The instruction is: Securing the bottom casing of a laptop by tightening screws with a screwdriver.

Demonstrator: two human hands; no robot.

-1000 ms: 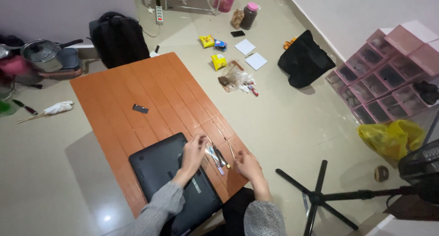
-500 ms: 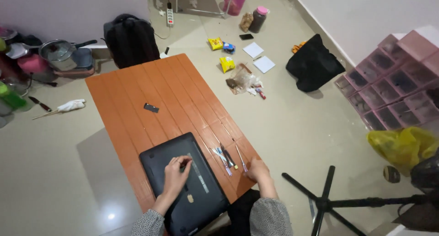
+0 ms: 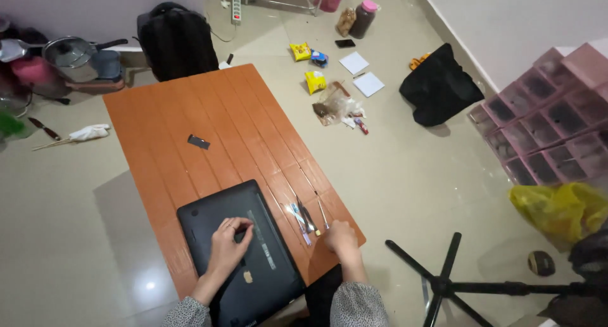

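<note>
Hands (image 3: pixel 231 241) shifted — orange table (image 3: pixel 190 112).

Even indoor light, floor (image 3: pixel 95 264) glare, sharp, wide-angle edge distortion.

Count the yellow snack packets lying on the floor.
2: one yellow snack packet near the blue wrapper, another yellow packet just below; more may hide in the clear bag.
</note>
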